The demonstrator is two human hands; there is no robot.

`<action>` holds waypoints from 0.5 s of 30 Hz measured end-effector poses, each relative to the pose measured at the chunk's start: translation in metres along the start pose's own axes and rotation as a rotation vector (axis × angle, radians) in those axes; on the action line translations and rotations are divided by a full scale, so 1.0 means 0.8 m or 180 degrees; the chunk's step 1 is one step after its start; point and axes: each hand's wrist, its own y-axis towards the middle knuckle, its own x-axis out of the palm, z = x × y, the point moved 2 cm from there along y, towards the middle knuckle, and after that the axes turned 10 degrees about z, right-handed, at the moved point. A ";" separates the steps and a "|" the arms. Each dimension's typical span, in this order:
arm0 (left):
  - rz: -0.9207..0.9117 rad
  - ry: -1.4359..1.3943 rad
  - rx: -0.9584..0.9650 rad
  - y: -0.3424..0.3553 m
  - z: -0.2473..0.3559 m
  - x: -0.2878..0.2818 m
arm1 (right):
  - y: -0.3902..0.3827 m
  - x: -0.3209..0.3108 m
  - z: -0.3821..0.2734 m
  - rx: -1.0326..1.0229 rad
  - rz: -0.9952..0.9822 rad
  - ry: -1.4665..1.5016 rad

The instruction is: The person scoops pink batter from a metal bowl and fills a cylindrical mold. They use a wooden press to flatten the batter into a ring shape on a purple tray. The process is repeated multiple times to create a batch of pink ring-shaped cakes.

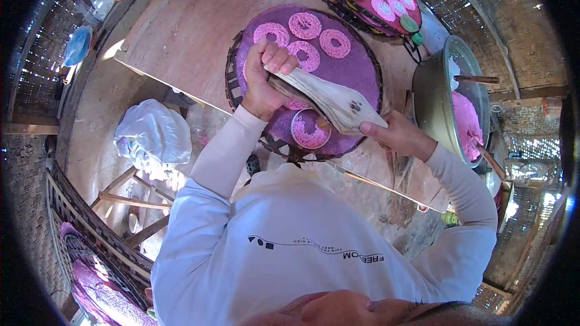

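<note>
Right hand (403, 137) gripping near end of long pale tool (341, 99); left hand (264, 86), fingers curled tight round far end. Tool slanted above round purple tray (356, 75). Lacy pink rings (325, 44) there, one inside hoop. Rightward, big pot (426, 96), pink dough (465, 118) inside. Beyond, stacked trays (331, 1).

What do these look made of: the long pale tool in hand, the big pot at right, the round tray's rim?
Long pale tool: probably wood, matte and worn; grain-like streaks run lengthwise.
Big pot: likely metal, perhaps aluminium; smooth wall, dull sheen.
Round tray's rim: seems bamboo, dark; slatted strips with gaps.
</note>
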 end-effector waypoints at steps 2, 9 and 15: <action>0.0014 0.0239 0.0104 -0.002 0.009 0.005 | -0.002 0.003 -0.019 -0.0283 0.0339 -0.0020; 0.0159 0.0556 0.0304 -0.023 0.039 0.019 | 0.028 0.052 -0.001 -0.0675 0.0523 -0.0086; 0.0779 0.0486 0.0300 -0.043 0.025 -0.004 | 0.003 0.047 0.001 -0.0027 -0.0192 0.0059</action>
